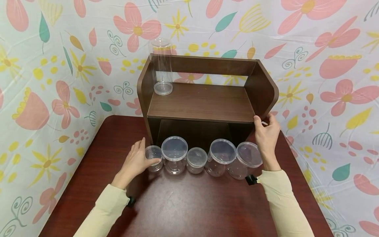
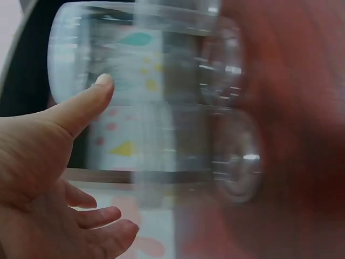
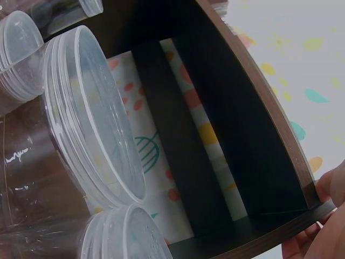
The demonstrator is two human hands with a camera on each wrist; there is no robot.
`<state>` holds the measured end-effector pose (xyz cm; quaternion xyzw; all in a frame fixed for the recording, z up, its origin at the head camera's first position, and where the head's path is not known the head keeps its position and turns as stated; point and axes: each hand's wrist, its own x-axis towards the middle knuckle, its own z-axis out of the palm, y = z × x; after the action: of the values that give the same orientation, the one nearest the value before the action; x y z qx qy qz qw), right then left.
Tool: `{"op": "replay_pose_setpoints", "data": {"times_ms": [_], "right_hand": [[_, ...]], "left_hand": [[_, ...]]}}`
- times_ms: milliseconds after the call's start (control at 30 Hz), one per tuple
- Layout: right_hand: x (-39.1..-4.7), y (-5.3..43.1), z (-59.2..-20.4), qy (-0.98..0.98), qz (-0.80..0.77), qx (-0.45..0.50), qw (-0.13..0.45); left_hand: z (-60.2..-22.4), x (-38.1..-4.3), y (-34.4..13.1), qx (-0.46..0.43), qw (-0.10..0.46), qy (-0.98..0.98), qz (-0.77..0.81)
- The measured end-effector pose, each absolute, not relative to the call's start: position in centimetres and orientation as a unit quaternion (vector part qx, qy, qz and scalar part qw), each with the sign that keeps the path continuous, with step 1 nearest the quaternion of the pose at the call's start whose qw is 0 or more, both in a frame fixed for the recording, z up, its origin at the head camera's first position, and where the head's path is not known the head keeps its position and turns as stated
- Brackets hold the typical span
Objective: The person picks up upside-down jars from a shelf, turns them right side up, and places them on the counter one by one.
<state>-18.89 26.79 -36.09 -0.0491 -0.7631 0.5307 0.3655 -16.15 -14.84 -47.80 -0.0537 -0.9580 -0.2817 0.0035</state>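
Observation:
A dark brown two-tier wooden shelf (image 1: 201,103) stands on the table. My right hand (image 1: 267,136) grips its right side at the front edge of the upper board, thumb in front and fingers bent behind; in the right wrist view the fingers (image 3: 330,186) wrap that corner. Several clear plastic jars with translucent lids stand in a row before the lower opening. My left hand (image 1: 134,164), fingers extended and thumb spread, is beside the small leftmost jar (image 1: 154,167), its thumb overlapping the jar in the head view. The left wrist view is blurred, showing the thumb (image 2: 89,105) before clear jars.
A tall clear jar (image 1: 163,67) stands at the left end of the upper board. The rightmost jar (image 1: 250,154) is close below my right hand. The reddish-brown table (image 1: 189,207) extends in front, and a floral cloth (image 1: 331,98) hangs behind and at both sides.

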Motion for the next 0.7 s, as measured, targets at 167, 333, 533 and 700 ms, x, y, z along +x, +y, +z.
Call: {"op": "replay_pose_setpoints", "data": {"times_ms": [167,333,533,700], "right_hand": [[-18.9,26.8,-36.0,-0.763,0.530,-0.048,0.368],[-18.8,26.7,-36.0,-0.763,0.530,-0.044,0.367],[-18.8,26.6,-36.0,-0.765,0.529,-0.048,0.364],[-18.8,26.7,-36.0,-0.764,0.530,-0.049,0.366]], "left_hand": [[-44.2,-16.0,-15.1,-0.057,0.001,-0.945,-0.323],[-40.4,-15.4,-15.1,-0.075,0.011,-0.931,-0.357],[-36.2,-15.0,-14.5,-0.109,0.027,-0.908,-0.402],[-32.4,-15.2,-13.5,-0.142,0.037,-0.895,-0.422]]}}
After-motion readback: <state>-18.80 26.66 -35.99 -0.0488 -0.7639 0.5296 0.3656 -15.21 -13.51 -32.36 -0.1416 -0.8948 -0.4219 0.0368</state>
